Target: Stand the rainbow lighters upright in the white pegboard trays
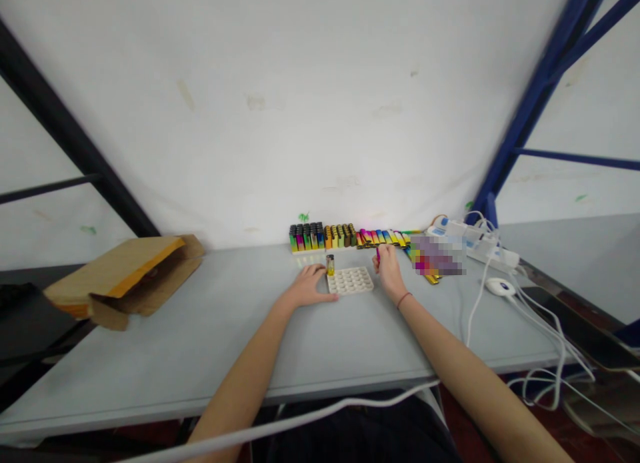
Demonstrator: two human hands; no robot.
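Head view, only one. Grey table (210,343) against a white wall. Left hand (307,286) lies palm down on the table, fingers loosely spread, at the left edge of a white tray (356,283) with rows of round holes. Fingertips are just beside a yellow lighter (330,264) standing upright at the tray's far left corner; contact too small to tell. Right hand (389,271) is just right of the tray's far edge, fingers pinched on a pink lighter (378,254), held about upright. Row of lighters (345,236), many colours, stands along the wall behind the tray. Cardboard box (125,276) on the table's left end. Power strip (473,244) and white cables (480,296) on the right. Blue post (530,116) far right.
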